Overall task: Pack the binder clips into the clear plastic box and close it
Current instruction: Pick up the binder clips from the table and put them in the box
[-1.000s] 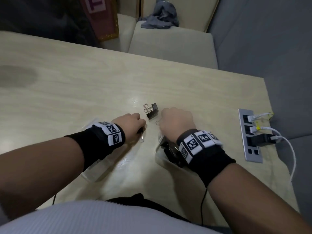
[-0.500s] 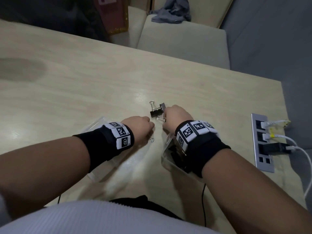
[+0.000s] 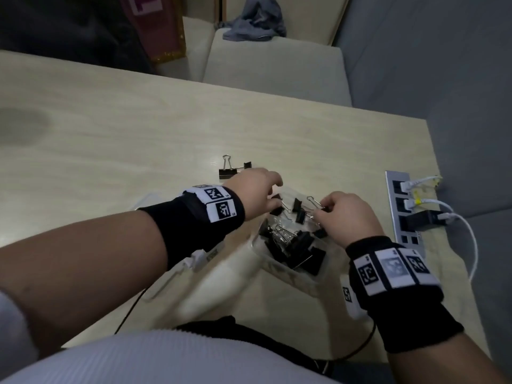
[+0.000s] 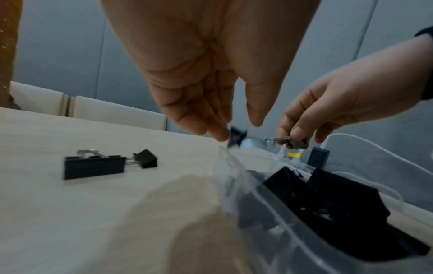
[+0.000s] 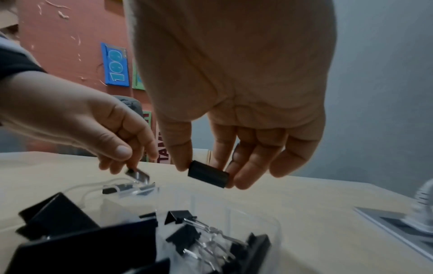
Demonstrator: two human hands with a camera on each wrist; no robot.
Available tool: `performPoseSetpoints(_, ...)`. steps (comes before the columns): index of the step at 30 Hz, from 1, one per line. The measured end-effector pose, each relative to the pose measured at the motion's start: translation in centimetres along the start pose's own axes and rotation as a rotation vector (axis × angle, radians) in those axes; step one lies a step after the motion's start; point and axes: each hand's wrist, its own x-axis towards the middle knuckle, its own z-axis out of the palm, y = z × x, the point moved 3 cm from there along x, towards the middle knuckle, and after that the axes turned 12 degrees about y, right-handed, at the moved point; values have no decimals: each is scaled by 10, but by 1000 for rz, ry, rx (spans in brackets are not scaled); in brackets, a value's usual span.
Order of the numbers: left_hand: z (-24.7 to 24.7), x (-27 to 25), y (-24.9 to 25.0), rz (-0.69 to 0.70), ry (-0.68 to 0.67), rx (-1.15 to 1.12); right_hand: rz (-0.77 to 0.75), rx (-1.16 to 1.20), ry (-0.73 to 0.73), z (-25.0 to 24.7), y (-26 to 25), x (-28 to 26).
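Now both my hands hover over the clear plastic box [image 3: 293, 268], left hand [image 3: 256, 189] and right hand [image 3: 350, 214] each pinching a binder clip to drop in, two clips [image 3: 231, 170] waiting on the table [image 3: 138, 139].

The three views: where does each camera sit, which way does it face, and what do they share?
Head: looks down at the table; both forearms and hands show.
Left wrist: looks along the left hand toward two loose clips.
Right wrist: looks along the right hand, pinching a clip.
Shared: clear plastic box below the hands.
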Motion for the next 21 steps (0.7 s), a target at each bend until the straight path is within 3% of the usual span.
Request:
performPoseSetpoints(6,7,-4,-4,28,64,60,3,-74,28,-3,9,-11)
performPoseSetpoints(11,4,-8,-58,-127,66,278,-71,-60,26,1,-12,-10)
performPoseSetpoints(15,10,-11,-87,-137,-36,352,-236,-59,17,5,-48,-1)
performPoseSetpoints(21,12,-13,-92,-115,-20,286,-562,-167,-81,29,-108,31)
